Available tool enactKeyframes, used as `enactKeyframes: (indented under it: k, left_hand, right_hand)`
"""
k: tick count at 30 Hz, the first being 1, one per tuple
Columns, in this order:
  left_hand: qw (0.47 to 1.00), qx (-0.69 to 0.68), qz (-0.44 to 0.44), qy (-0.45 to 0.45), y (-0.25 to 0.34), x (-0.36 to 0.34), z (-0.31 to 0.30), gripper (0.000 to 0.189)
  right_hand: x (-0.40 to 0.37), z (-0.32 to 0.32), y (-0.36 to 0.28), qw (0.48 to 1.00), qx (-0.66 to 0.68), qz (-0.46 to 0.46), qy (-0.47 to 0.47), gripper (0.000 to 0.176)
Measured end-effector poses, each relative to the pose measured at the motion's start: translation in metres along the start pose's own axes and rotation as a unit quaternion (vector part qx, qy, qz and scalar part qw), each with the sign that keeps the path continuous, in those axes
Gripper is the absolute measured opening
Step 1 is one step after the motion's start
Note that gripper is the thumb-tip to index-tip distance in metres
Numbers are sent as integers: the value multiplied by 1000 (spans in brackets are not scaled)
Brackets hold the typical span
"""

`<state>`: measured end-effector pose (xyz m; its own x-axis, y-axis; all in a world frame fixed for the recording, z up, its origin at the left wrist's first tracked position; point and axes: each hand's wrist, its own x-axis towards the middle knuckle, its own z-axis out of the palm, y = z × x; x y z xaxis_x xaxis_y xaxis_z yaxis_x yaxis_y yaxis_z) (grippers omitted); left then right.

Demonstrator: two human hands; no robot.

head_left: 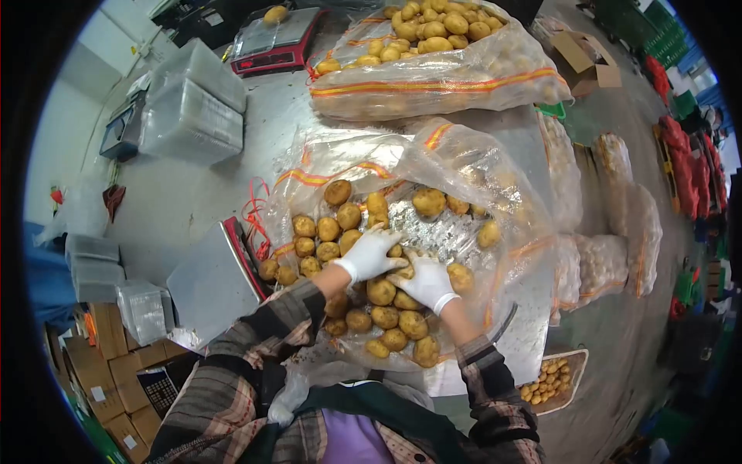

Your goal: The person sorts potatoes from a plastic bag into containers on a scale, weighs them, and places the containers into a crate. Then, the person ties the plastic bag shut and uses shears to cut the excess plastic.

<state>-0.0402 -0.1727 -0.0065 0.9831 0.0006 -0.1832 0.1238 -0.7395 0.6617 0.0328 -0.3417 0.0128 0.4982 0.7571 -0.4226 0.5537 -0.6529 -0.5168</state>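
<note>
Both my hands wear white gloves and work among potatoes in a clear plastic mesh bag (464, 155) with orange-yellow stripes, spread open on the table. My left hand (371, 255) lies over the pile, fingers stretched and thumb apart, touching potatoes beneath it. Close beside it, my right hand (425, 280) curves its thumb and fingers round a potato (404, 271), partly hidden by the glove. Several loose potatoes (328, 229) lie to the left, and more potatoes (394, 339) lie nearest my body. A potato (428, 202) rests farther back on the bag's dirt-specked plastic.
A second bag (440, 93) full of potatoes lies at the back, beside a red scale (274, 42). Another flat-topped scale (212, 282) stands left. Stacked clear plastic boxes (193, 108) are at upper left. A crate of potatoes (576, 379) and filled bags (603, 267) stand at right.
</note>
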Motion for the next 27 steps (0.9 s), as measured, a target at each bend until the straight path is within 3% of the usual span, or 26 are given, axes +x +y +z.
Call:
enactKeyframes:
  k: [2,4,6,7,8,9,10,12,13,16,18,19,20,21,24,27]
  left_hand:
    - [999,35,8,-19,3,-2,-13,59]
    - [995,91,-4,-27,13,-14,-24,52]
    - [997,-14,-19,78,9,-25,-22,47]
    - [990,-67,-23,126,9,-30,-23,44]
    - [962,-203,-99,156,7,-37,-24,34]
    - [928,-311,-102,179,10,-45,-30,30]
    - [881,-417,-105,199,18,-55,-39,26]
    - [720,-668,-56,178,38,-83,-53,30]
    - [680,-715,-50,157,45,-99,-59,32]
    - [578,-804,-76,119,71,-150,-79,39]
    - [514,-847,-80,112,67,-179,-81,42]
    - [479,-868,-69,112,60,-192,-77,43]
    - [443,-888,-58,111,55,-205,-75,45]
    - [448,-881,-103,116,62,-218,-82,49]
    - [427,-887,-117,131,59,-257,-83,53]
    - [444,-887,-85,89,37,-290,-78,56]
  right_hand:
    - [7,14,23,997,43,-61,27,72]
    - [3,6,30,981,188,-49,15,65]
    - [-3,4,25,922,387,-7,25,59]
    - [-10,4,20,861,507,31,40,55]
    - [-17,3,16,782,617,69,55,52]
    - [-25,-4,4,688,715,124,13,52]
    - [-37,-8,-5,620,778,95,-32,54]
    - [-56,-8,-22,464,875,35,-130,59]
    - [-58,0,-31,409,904,59,-110,62]
    - [-76,11,-62,418,891,2,-177,59]
    - [-79,37,-88,643,760,-86,-47,57]
    - [-85,39,-103,666,734,-124,-46,56]
    - [-86,44,-112,534,830,-96,-130,57]
    - [-86,50,-122,389,898,-43,-202,58]
    - [-102,69,-157,295,916,-46,-268,58]
    - [-105,73,-197,396,856,-64,-326,49]
